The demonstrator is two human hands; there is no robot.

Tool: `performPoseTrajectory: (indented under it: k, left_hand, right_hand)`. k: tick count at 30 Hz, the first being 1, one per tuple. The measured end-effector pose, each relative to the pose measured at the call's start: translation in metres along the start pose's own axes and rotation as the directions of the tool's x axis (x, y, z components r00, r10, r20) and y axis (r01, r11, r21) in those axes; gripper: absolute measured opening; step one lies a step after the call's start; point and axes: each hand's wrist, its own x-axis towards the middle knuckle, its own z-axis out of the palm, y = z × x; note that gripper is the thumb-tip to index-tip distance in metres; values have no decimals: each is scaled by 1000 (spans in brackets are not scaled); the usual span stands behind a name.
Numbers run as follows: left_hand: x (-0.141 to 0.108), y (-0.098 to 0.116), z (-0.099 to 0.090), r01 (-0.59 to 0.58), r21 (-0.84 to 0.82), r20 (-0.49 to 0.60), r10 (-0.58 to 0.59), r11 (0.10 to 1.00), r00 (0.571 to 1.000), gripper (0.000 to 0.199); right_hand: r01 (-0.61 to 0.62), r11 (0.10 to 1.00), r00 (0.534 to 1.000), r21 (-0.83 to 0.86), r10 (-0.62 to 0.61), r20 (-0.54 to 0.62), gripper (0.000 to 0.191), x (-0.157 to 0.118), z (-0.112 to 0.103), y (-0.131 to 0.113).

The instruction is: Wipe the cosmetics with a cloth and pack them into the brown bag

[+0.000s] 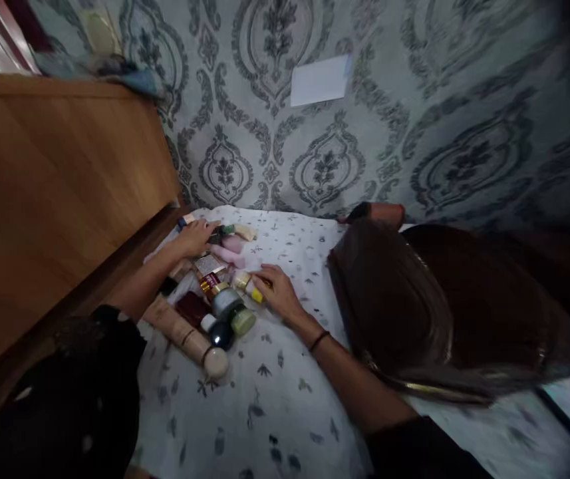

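Note:
A pile of cosmetics lies on a white patterned sheet (259,399). My right hand (279,293) has its fingers closed on a small bottle with a yellow label (251,286) at the pile's right side. At the far left of the pile, my left hand (197,238) rests over the items with fingers stretched out, beside a dark tube with a green part (225,230). Pink items (229,253) lie between the hands. Nearer me are a beige tube with a round cap (189,336), a dark round-ended bottle (221,332) and a jar with a greenish lid (243,321).
A large dark brown glossy bag (394,299) stands at the right, with an orange-brown object (387,214) behind it. A wooden cabinet (65,146) borders the left side. Behind is a patterned wall (269,120) with a white card (320,81) on it.

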Motion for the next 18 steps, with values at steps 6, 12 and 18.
performPoseTrajectory:
  k: [6,12,18]
  left_hand:
    - [-83,52,5,-259,-310,-71,249,915,966,35]
    - [-103,83,9,-167,-339,-48,160,926,986,34]
    - [-57,98,25,-93,-326,-49,81,941,996,17]
  right_hand:
    - [-36,994,995,106,46,-93,30,5,-3,-2]
    - [-101,958,976,270,148,-161,40,11,1,1]
    - [-71,934,966,350,152,-209,36,13,-4,-7]
